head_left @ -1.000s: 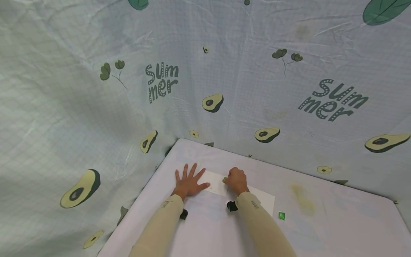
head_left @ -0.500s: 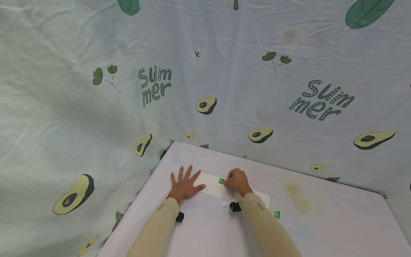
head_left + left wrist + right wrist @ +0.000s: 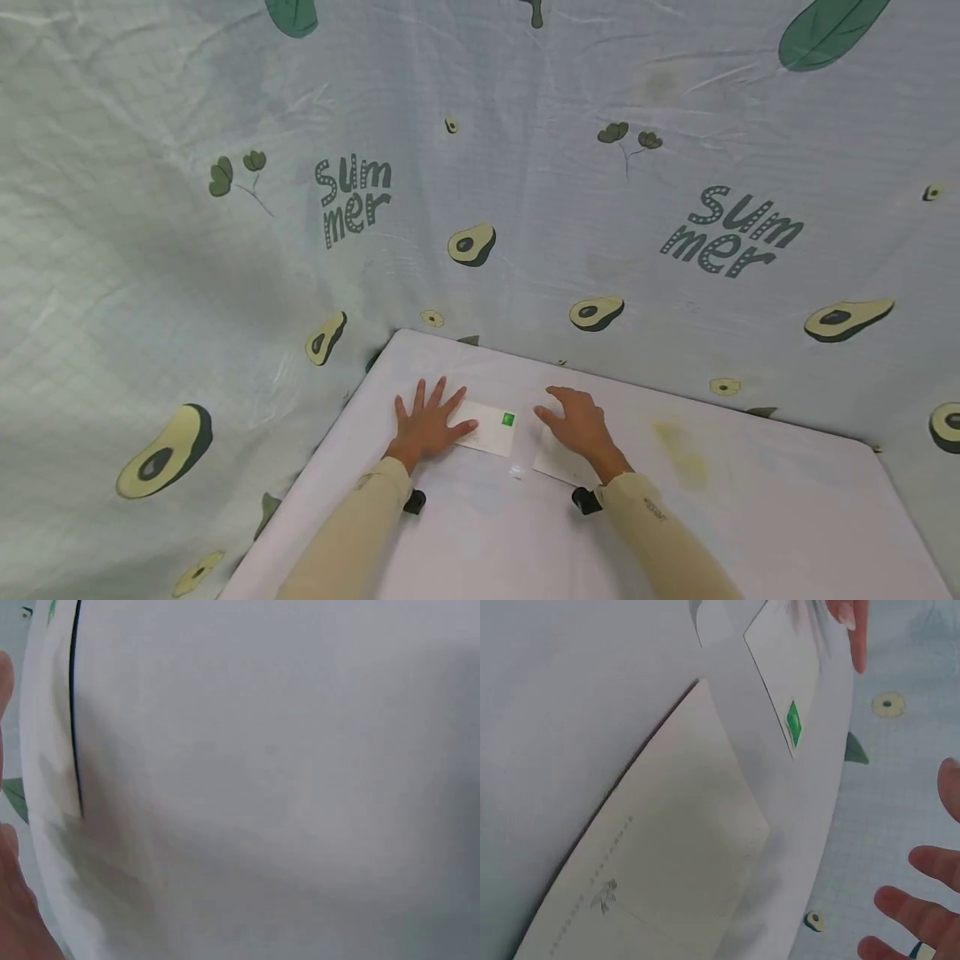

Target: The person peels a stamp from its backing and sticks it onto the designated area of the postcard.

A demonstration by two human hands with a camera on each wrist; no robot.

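Note:
A white envelope [image 3: 489,435] lies flat on the table with a green stamp [image 3: 508,419] at its upper right corner. Spread wide, the fingers of my left hand [image 3: 426,427] rest at its left end, the thumb over the paper. My right hand [image 3: 583,427] hovers over a second white envelope [image 3: 553,458], fingers apart and holding nothing. In the right wrist view, this nearer envelope [image 3: 667,847] bears small grey print, and the green stamp [image 3: 793,724] shows on the far one. Only an edge of the stamped envelope [image 3: 66,735] appears in the left wrist view.
Between the envelopes lies a small scrap [image 3: 516,472], clear or whitish. A yellowish stain [image 3: 681,450] marks the white table [image 3: 765,517] on the right. A hanging sheet [image 3: 525,192] with avocado prints encloses the back and left sides.
My right hand has let go of the green stamp, which stays on the envelope, and moved right with fingers opening. The loose stamp at right is now out of sight. My left hand stays put.

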